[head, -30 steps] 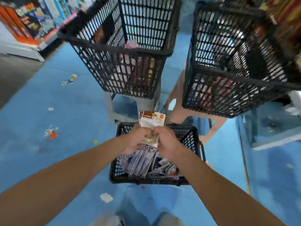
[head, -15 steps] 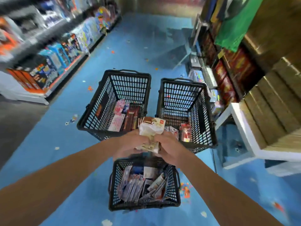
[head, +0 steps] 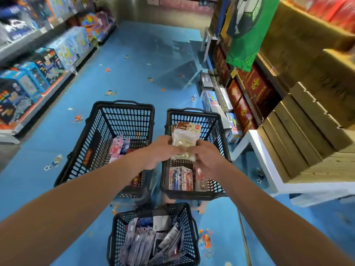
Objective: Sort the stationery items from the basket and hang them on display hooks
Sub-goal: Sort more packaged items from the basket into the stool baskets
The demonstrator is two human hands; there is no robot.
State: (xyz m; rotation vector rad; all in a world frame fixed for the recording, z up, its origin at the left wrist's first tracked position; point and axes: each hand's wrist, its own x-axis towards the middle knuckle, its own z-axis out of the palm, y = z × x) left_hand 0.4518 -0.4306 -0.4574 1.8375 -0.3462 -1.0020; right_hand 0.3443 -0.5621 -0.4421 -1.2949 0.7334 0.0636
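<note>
Both hands are gripping one bundle of stationery packets (head: 184, 143). The left hand (head: 163, 151) is pinching its near left edge and the right hand (head: 208, 160) its near right edge. The bundle's long axis is pointing away from the wrists, brown header end farthest out. It is hanging over the basket (head: 194, 110) beneath the right hand. No display hooks are showing, so neither hand is judged nearer.

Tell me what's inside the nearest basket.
The nearest basket holds a loose pile of flat packets, mostly white and blue. Anything beneath them, and the basket's floor, is covered.
</note>
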